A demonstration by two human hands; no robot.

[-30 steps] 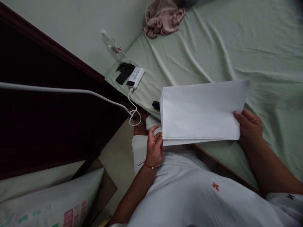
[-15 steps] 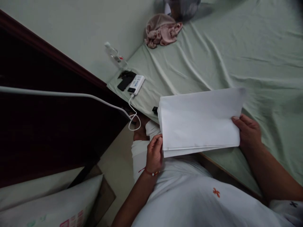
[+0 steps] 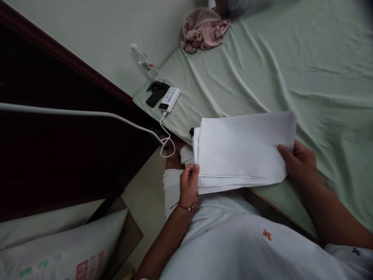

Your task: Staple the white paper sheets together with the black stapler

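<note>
The sheets (image 3: 241,149) lay right of the frame's centre, long axis nearly level (right end slightly higher). The left hand (image 3: 189,186) pinched their lower-left edge; the right hand (image 3: 301,160) clamped the right end, thumb uppermost.

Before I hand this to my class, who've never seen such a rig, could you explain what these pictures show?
There is no machine: these are a person's bare hands, and every picture comes from a camera on that person's head, looking forward and down. The left hand holds the left edge of a stack of white sheets; the right hand grips the opposite end, thumb on top. On the pale green cloth beyond lie a white device, a dark flat object beside it and a crumpled pink cloth; a clear bottle is by the wall.
</note>
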